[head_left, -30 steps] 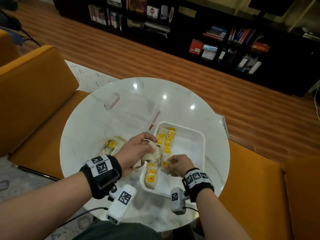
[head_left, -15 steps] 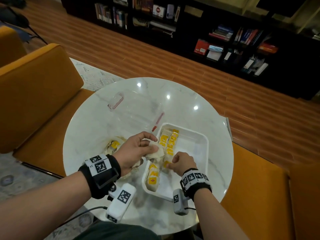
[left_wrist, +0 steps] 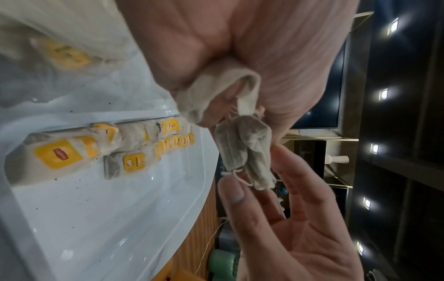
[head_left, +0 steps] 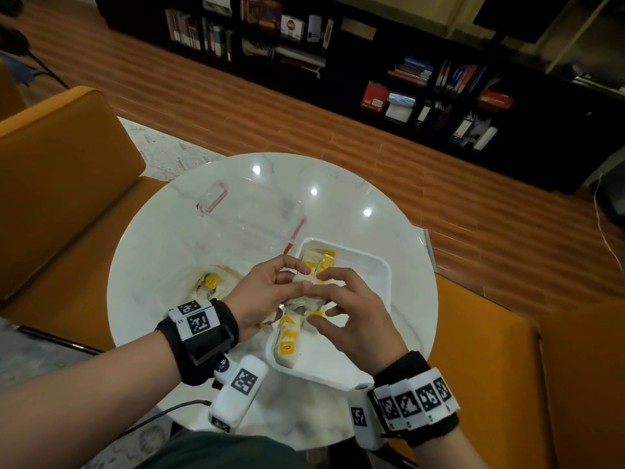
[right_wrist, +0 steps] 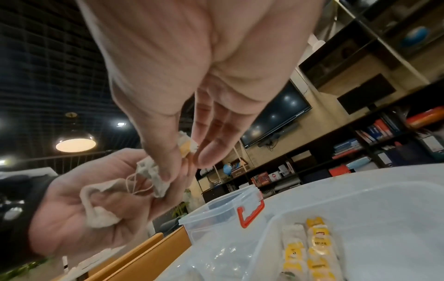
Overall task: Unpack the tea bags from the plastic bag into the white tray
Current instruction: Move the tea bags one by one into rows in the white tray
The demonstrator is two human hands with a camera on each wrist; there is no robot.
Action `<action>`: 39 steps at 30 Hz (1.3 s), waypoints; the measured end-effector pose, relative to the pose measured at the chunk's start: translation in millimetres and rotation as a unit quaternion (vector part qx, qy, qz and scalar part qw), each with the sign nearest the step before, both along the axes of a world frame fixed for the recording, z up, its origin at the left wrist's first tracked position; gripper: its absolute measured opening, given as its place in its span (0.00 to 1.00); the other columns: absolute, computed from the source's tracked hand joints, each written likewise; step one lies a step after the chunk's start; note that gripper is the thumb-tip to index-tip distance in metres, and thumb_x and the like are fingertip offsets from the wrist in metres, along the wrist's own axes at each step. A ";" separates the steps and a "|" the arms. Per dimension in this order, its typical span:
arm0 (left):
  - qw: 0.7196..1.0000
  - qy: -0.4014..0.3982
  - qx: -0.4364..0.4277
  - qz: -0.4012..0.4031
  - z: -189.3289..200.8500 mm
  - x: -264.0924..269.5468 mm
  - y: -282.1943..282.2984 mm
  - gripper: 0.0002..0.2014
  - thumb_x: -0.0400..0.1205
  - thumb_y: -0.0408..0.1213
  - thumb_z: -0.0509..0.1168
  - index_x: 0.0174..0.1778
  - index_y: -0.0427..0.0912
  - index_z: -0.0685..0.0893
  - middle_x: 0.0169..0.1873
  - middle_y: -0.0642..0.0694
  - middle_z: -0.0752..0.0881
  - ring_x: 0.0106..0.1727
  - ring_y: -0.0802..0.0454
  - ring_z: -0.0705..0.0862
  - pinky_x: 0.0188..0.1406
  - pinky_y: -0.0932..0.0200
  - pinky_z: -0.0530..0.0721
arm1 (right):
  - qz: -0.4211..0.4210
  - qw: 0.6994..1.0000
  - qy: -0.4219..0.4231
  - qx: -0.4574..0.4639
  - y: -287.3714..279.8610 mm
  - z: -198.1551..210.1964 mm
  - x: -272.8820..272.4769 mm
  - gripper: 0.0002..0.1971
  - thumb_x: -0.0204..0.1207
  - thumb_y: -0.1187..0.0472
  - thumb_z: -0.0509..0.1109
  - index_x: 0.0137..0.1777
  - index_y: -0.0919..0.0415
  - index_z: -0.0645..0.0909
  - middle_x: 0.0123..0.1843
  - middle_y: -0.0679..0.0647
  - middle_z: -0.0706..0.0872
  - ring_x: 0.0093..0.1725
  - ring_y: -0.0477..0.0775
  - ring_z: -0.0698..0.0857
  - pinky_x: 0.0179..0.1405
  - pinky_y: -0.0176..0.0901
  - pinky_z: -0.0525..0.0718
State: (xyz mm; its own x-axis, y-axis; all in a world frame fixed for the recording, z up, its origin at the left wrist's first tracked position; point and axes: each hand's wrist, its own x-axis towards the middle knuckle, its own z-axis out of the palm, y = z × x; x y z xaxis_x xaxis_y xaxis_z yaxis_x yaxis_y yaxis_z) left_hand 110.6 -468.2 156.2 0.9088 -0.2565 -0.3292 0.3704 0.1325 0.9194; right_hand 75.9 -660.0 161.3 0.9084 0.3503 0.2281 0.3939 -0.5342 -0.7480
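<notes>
My left hand (head_left: pixel 267 296) clutches tea bags (left_wrist: pixel 242 152); my right hand (head_left: pixel 351 309) pinches one hanging lengthwise, directly above the white tray (head_left: pixel 378 265).

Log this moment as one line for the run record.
left hand: grips loose tea bags | right hand: pinches one tea bag | tray: two rows laid | plastic bag: bags remain | step: taking next bag

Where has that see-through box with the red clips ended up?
In the head view, the clear box sits on the round marble table, at its far left, just beyond the white tray.
</notes>
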 end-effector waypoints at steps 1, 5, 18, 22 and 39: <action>1.000 0.002 -0.001 -0.006 1.9 -1.0 -2.0 0.08 0.83 0.28 0.71 0.57 0.38 0.84 0.31 0.47 0.86 0.26 0.57 0.80 0.15 0.68 0.68 | -0.012 1.000 -0.019 0.007 -0.2 -2.2 -0.6 0.19 0.73 0.68 0.81 0.61 0.50 0.90 0.65 0.47 0.80 0.55 0.46 0.86 0.50 0.35 0.88; 0.999 0.033 0.007 -0.043 4.3 -3.5 -5.7 0.07 0.85 0.34 0.69 0.57 0.40 0.86 0.38 0.43 0.87 0.29 0.52 0.81 0.17 0.67 0.62 | -0.056 0.995 -0.015 0.081 -2.4 1.6 -6.2 0.08 0.73 0.68 0.83 0.49 0.58 0.91 0.58 0.46 0.87 0.51 0.45 0.89 0.44 0.31 0.88; 0.990 -0.004 -0.014 -0.137 8.3 -9.0 -17.1 0.12 0.82 0.51 0.72 0.50 0.46 0.86 0.42 0.41 0.83 0.31 0.49 0.77 0.25 0.59 0.64 | -0.151 0.957 0.176 0.175 -10.2 26.0 -10.8 0.06 0.82 0.58 0.75 0.57 0.55 0.87 0.43 0.62 0.89 0.36 0.56 0.93 0.39 0.47 0.92; 0.995 -0.010 -0.007 -0.094 7.4 -6.0 -20.1 0.09 0.89 0.42 0.66 0.51 0.40 0.84 0.39 0.40 0.83 0.26 0.51 0.77 0.24 0.59 0.68 | -0.153 0.956 0.175 0.178 -10.8 28.0 -9.9 0.14 0.78 0.57 0.79 0.62 0.50 0.84 0.50 0.54 0.88 0.41 0.54 0.92 0.43 0.44 0.91; 0.999 0.023 -0.033 -0.015 6.0 6.6 -11.1 0.06 0.88 0.35 0.65 0.45 0.43 0.81 0.34 0.44 0.84 0.23 0.47 0.81 0.24 0.62 0.67 | -0.205 0.916 0.175 0.297 -8.6 28.6 7.4 0.08 0.78 0.66 0.79 0.52 0.63 0.84 0.50 0.61 0.92 0.49 0.64 0.92 0.42 0.47 0.92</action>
State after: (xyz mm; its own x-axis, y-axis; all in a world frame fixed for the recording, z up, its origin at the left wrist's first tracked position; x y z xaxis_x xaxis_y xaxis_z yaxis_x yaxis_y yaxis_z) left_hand 117.1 -479.3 162.2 0.8851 -0.3054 -0.3513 0.4161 0.1811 0.8911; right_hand 83.3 -668.6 189.9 0.9898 -0.1285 -0.0619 -0.0677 -0.0411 -0.9969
